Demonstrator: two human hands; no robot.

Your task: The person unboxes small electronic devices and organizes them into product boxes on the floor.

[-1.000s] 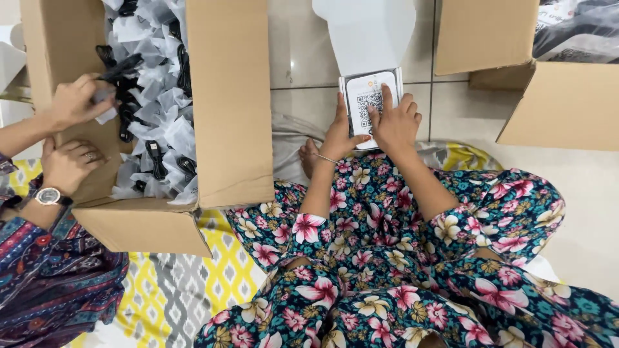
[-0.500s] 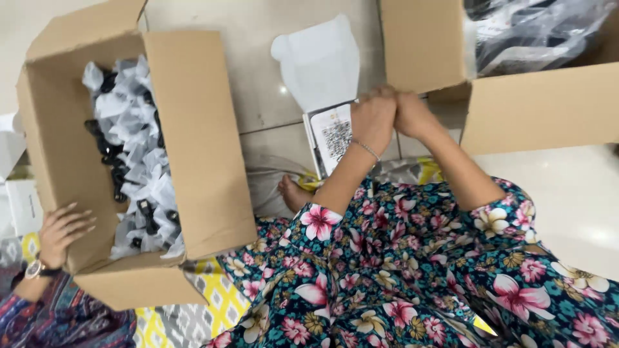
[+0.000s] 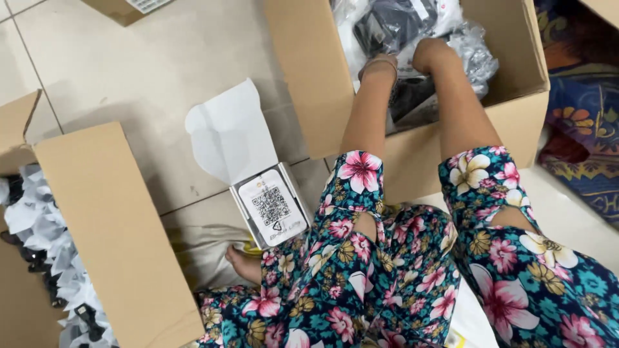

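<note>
Both my arms reach forward into the cardboard box (image 3: 516, 122) at the upper right. My left hand (image 3: 382, 67) and my right hand (image 3: 431, 51) are pushed in among clear plastic bags of dark items (image 3: 400, 26), and their fingers are hidden there. I cannot see whether either hand grips a bag. A small open white box (image 3: 269, 207) lies on the tiled floor beside my left knee. Its lid (image 3: 225, 132) is flipped back, and a white card with a square code pattern lies on top inside.
A second cardboard box (image 3: 116, 232) stands at the left, with bagged black items (image 3: 45, 251) inside. My bare foot (image 3: 244, 264) rests below the white box. A patterned mat (image 3: 583, 129) lies at the right. Another carton's corner (image 3: 129, 6) shows at the top.
My hands have left the small white box and gone into the right cardboard box. The view has swung right, and the co-worker's hands at the left box are out of sight.
</note>
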